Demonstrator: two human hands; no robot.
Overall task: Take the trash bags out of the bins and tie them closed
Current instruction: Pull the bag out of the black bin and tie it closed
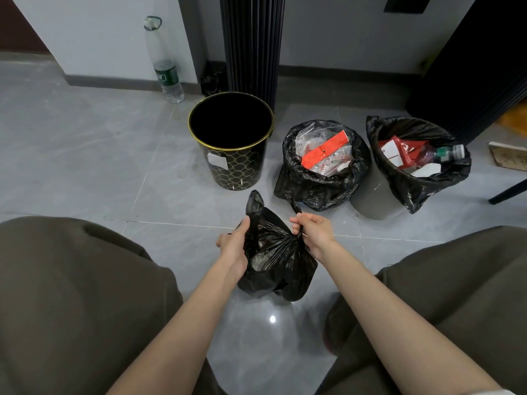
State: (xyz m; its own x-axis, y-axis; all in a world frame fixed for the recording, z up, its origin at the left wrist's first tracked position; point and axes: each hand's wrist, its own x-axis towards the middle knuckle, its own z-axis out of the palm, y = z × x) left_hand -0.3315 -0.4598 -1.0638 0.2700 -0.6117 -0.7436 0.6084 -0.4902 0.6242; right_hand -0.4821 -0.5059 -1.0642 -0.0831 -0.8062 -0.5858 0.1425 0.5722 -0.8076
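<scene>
A black trash bag (275, 263) sits on the floor between my knees, its top gathered. My left hand (234, 244) grips the bag's left ear, which sticks up above the fingers. My right hand (312, 228) pinches the right ear, pulled tight toward the gathered neck. Behind stands an empty black bin with gold rim (232, 142). To its right a second black bag (322, 163) lies open on the floor, full of red and clear packaging. At the far right a grey bin (373, 199) holds a third open bag (419, 158) with a bottle and cartons.
A tall clear water bottle (165, 67) stands by the wall at the back left. A dark ribbed column (252, 47) rises behind the empty bin. A dark furniture piece (470, 67) and a chair leg (510, 191) are at the right. My knees fill both lower corners.
</scene>
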